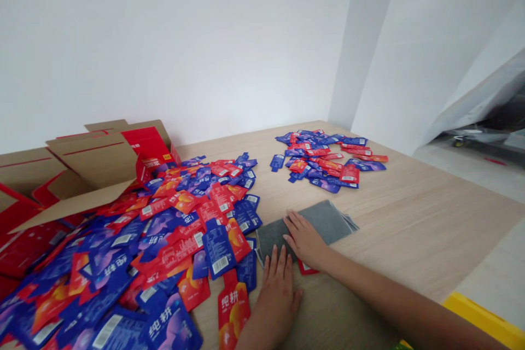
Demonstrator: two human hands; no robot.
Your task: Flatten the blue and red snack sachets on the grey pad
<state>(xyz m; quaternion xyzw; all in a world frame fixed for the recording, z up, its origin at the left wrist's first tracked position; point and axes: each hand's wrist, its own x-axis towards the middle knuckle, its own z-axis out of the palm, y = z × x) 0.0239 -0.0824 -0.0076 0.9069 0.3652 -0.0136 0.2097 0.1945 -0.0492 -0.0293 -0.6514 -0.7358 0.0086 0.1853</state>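
Note:
A grey folded cloth [328, 219] lies flat on the table in front of me. My left hand [275, 290] rests with its fingertips on the cloth's near left edge, fingers stretched out. Further right, my right hand [305, 238] lies on the cloth with its fingers extended and slightly apart. A bit of a red pouch [305, 268] shows below the cloth, next to my right wrist; the rest of it is hidden. Left of my hands spreads a large heap of red and blue pouches [176, 246], with one red pouch [233, 311] close by my left hand.
A smaller pile of red and blue pouches [324, 161] sits further back on the wooden table [410, 208]. Open cardboard boxes [90, 158] stand at the left against the white wall [205, 49]. Something yellow [484, 320] is beside the table at lower right.

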